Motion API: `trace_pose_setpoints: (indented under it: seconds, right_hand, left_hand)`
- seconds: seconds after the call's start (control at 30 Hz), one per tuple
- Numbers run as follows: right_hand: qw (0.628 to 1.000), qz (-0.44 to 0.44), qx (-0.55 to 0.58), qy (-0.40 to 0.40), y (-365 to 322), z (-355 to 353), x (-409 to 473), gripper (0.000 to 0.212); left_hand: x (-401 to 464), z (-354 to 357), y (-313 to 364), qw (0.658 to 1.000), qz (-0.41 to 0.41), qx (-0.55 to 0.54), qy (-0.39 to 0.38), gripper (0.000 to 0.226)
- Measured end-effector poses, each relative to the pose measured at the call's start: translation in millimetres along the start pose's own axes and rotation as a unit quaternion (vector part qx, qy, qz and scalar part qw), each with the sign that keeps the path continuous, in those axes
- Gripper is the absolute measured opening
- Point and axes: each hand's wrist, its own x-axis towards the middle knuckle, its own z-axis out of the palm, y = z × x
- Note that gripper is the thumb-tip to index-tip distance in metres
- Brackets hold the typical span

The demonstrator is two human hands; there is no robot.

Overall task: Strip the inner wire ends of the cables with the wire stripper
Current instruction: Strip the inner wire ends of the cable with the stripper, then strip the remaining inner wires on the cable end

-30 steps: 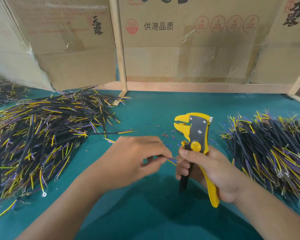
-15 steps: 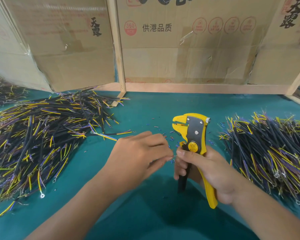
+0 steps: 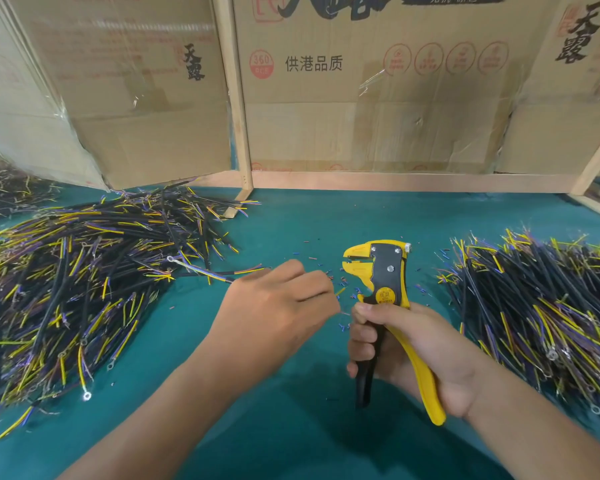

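Your right hand (image 3: 420,344) grips the yellow wire stripper (image 3: 388,292) upright; your left hand (image 3: 278,306) pinches one cable (image 3: 201,271), its wire ends just beside the tool. Misfeed them and you risk nicking copper.

Bright even light, soft shadows, wide-angle bending at edges.

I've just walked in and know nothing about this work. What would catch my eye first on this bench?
Probably the bright yellow and black wire stripper, held upright in the right hand at the centre of the green table. Next, the big heaps of black cables with yellow and blue inner wires: one on the left, one on the right. The left hand pinches a single thin cable beside the tool.
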Motion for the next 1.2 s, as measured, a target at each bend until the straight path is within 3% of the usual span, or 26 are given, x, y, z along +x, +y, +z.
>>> trace_pose_setpoints:
  seconds: [0.3, 0.43, 0.57, 0.7, 0.83, 0.9, 0.97, 1.03, 1.1, 1.2]
  right_hand:
    - [0.997, -0.003, 0.063, 0.037, -4.8, -11.8, 9.4, 0.015]
    - [0.995, 0.007, 0.087, 0.046, -0.3, -19.0, 16.5, 0.018]
    - [0.993, 0.009, 0.105, 0.047, 1.5, -23.7, 21.5, 0.02]
    - [0.989, 0.012, 0.133, 0.058, 0.1, -25.8, 24.3, 0.022]
    - [0.987, 0.01, 0.15, 0.06, -1.7, -23.2, 22.1, 0.016]
    - [0.989, 0.0, 0.136, 0.06, -1.7, -22.3, 21.3, 0.017]
    - [0.993, -0.01, 0.11, 0.048, -1.4, -22.8, 20.6, 0.026]
    - [0.992, -0.013, 0.115, 0.045, -1.5, -23.2, 20.6, 0.028]
    - [0.989, -0.003, 0.138, 0.057, -2.3, -22.2, 21.5, 0.021]
    - [0.987, 0.017, 0.144, 0.075, -0.8, -22.8, 23.9, 0.016]
  left_hand:
    - [1.8, 6.0, -4.1, 0.997, -0.035, -0.038, 0.053, 0.014]
    - [20.6, 7.5, 2.1, 0.981, -0.087, -0.169, 0.039, 0.012]
    - [69.4, 7.6, 9.2, 0.902, -0.213, -0.375, 0.021, 0.013]
    - [134.8, 24.9, 20.6, 0.778, -0.313, -0.544, 0.008, 0.012]
    - [185.8, 61.1, 48.7, 0.702, -0.38, -0.602, -0.025, 0.016]
    - [199.5, 82.3, 65.9, 0.68, -0.412, -0.601, -0.08, 0.018]
    - [203.1, 95.4, 76.5, 0.703, -0.425, -0.543, -0.171, 0.027]
    - [200.8, 99.5, 75.9, 0.763, -0.4, -0.454, -0.228, 0.038]
    - [193.3, 92.0, 67.1, 0.816, -0.348, -0.419, -0.194, 0.031]
    - [170.7, 71.4, 40.5, 0.851, -0.289, -0.422, -0.12, 0.022]
